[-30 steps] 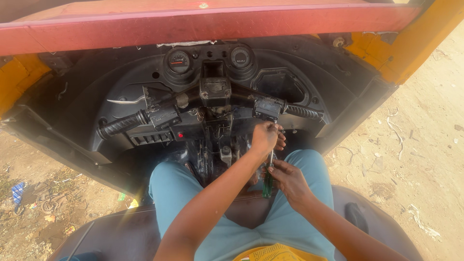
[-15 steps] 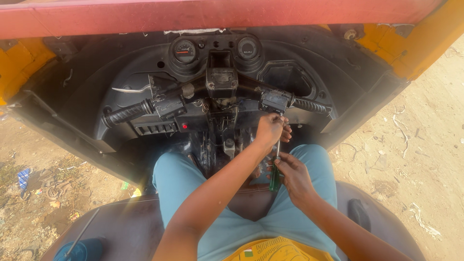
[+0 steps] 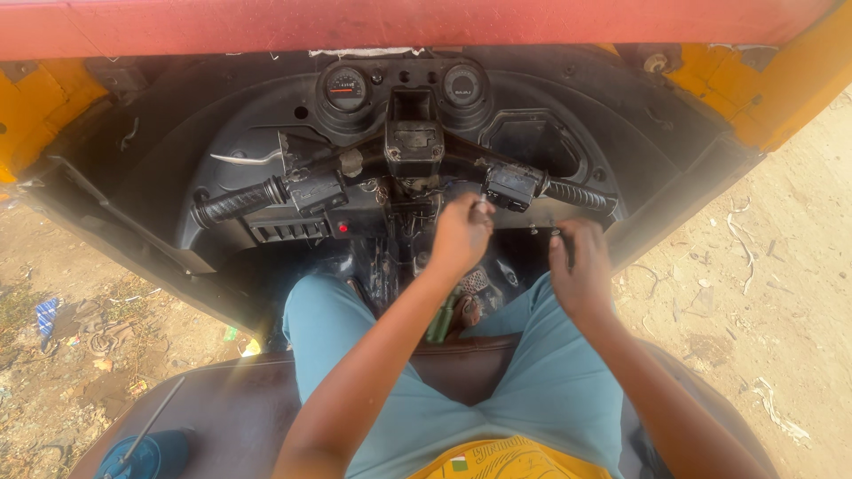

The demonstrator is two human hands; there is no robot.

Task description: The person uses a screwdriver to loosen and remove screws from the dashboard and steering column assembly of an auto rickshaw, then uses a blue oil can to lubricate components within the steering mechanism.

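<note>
I sit on the driver's seat of a three-wheeler, facing its black handlebar. My left hand is raised just below the right switch housing, with its fingertips pinched on a small pale metal piece. My right hand hovers further right at the lower edge of the black dashboard panel, fingers curled; whether it holds anything is hidden. A green-handled screwdriver lies loose between my thighs, near the floor pedals.
Two round gauges sit above the handlebar. Yellow body pillars flank the cab, and a red roof edge is overhead. A blue cup with a rod stands on the brown seat at the left. Sandy ground lies on both sides.
My right hand has let go of the green-handled screwdriver and moved right to the panel edge. The left hand rose a little toward the handlebar. The screwdriver now lies between my legs.
</note>
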